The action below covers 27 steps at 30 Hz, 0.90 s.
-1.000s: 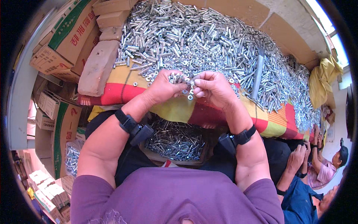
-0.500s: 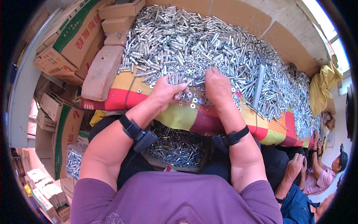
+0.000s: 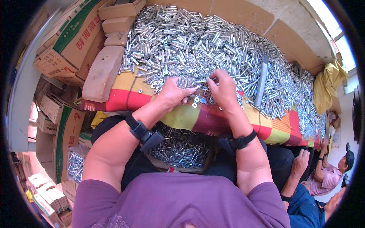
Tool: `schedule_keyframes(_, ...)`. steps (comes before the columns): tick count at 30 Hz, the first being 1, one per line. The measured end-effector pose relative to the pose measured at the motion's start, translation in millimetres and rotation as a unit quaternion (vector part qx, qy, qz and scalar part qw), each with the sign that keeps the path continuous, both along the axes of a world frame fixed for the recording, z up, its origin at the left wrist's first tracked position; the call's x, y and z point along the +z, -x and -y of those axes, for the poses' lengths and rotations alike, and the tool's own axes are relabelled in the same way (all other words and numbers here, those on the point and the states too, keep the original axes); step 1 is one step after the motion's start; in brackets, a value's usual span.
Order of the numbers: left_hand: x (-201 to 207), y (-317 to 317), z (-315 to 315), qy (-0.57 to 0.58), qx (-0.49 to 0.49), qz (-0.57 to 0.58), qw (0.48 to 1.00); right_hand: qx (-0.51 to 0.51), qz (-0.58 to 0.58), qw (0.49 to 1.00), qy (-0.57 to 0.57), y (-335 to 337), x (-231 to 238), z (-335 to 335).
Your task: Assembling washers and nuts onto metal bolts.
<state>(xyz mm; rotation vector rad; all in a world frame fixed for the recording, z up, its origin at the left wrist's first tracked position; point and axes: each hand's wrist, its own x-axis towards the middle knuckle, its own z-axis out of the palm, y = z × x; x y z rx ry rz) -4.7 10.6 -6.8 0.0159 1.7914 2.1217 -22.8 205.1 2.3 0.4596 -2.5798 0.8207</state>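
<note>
At the far left, printed cardboard cartons [image 3: 62,45] lean and stack up, with a clear plastic bag [image 3: 75,164] of shiny metal parts among the lower ones. Next comes a pale, brick-like block [image 3: 103,74], lying at the left end of a checked cloth [image 3: 123,97] in red, yellow, green and maroon. The cloth covers the front of a work surface heaped with a broad pile of silvery metal sleeves and bolts [image 3: 205,41].

Near the middle, the person's left hand [image 3: 173,93] is at the pile's front edge. Its fingers are closed around a bundle of slim metal pieces [image 3: 185,82], the thumb pressed along the near side; a bright end sticks out past the thumb. Below, in an open box, lies another heap of metal bolts [image 3: 178,150]. Small ring-shaped washers [image 3: 196,102] are scattered on the cloth between the two hands.

Just right of the bundle is the right hand [image 3: 223,90], its thumb and forefinger curled close toward each other beside a small metal piece; whether they grip it cannot be told. Further right, a long grey bar [image 3: 261,81] rests on the pile, then a yellow sheet [image 3: 330,89] hangs. At lower right, two co-workers [image 3: 307,201] sit alongside.
</note>
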Motion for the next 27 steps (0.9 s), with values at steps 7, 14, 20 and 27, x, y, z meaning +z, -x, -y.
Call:
schedule_keyframes(7, 6.2, -4.3, -7.1, 0.029, 0.000, -0.011, 1.000, 0.068, 0.298, 0.852, 0.425, -27.2, 11.2, 2.2)
schedule_keyframes(14, 10.6, -1.7, -4.1, -0.066, -0.054, 0.091, 0.992, 0.111, 0.167, 0.909, 0.366, -30.9, 0.8, 0.9)
schedule_keyframes(20, 9.6, 4.7, -0.3, -0.045, -0.066, 0.123, 0.989, 0.056, 0.288, 0.886, 0.358, -33.3, 11.0, 5.3)
schedule_keyframes(27, 12.9, 7.6, -10.6, 0.051, 0.005, -0.017, 0.999, 0.044, 0.213, 0.933, 0.287, -16.4, 2.7, 8.4)
